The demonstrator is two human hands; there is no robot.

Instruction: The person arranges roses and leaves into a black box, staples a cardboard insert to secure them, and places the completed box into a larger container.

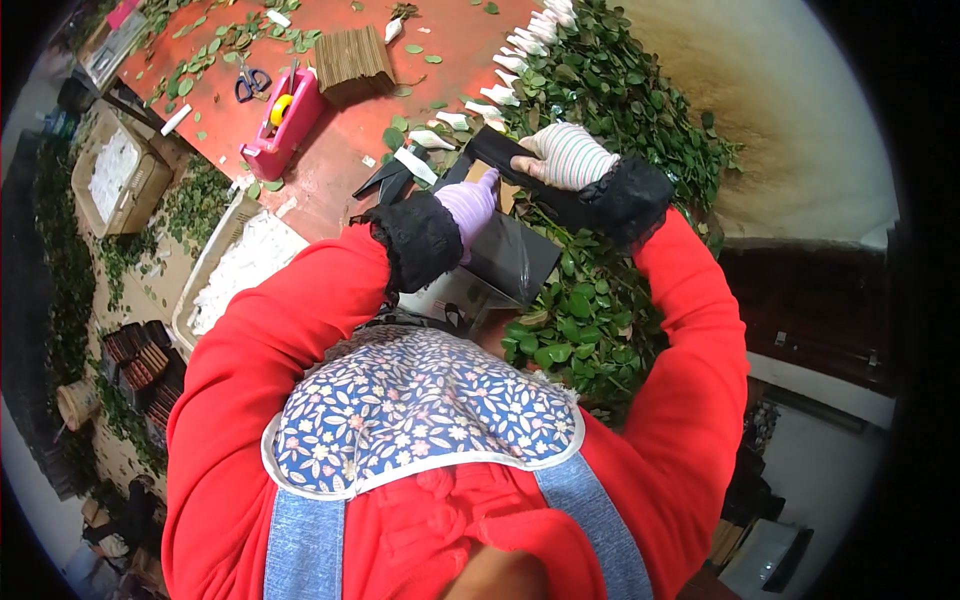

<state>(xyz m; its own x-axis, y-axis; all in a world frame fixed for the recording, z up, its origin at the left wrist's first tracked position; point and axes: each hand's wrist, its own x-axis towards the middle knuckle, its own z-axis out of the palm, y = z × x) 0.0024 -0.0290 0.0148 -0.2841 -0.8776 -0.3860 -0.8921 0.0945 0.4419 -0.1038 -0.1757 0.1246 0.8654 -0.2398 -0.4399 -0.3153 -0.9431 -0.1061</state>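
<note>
My left hand, in a lilac glove, has its fingers closed at a piece of brown cardboard. To its right, my right hand, in a white striped glove, grips a black wrapping sheet with the thumb on the near side. The black sheet is folded around the far edge of the cardboard. Below the hands lies a dark, shiny sheet. Just left of the hands, black-handled shears rest on the red table. My left fingertips are partly hidden.
Leafy rose stems are heaped along the right, their white-sleeved heads lined up leftward. A pink tape dispenser, scissors and a cardboard stack sit on the red table. A basket of white sleeves stands left.
</note>
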